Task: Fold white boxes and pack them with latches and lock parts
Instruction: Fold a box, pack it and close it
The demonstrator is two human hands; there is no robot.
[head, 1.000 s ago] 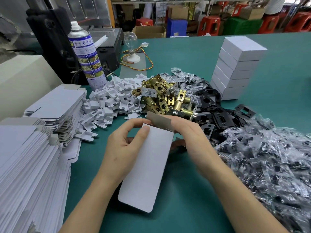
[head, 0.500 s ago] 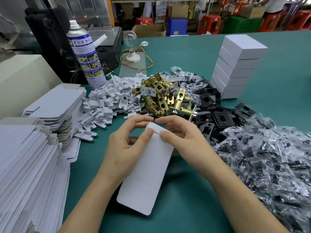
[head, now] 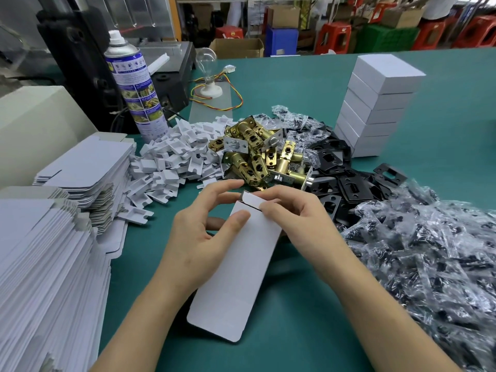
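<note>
Head view: white box blank (head: 236,277) sits mid-frame, long axis lower-left to upper-right; both grips clamp its upper end, left hand (head: 198,237) pinching the top panel (head: 255,237), right hand (head: 300,221) pinching the end flap (head: 253,201)

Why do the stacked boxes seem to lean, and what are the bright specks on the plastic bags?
Head view: the wide-angle lens bends the edges, so the stack of white boxes appears to lean; head view: light glints off the crinkled plastic bags.
</note>
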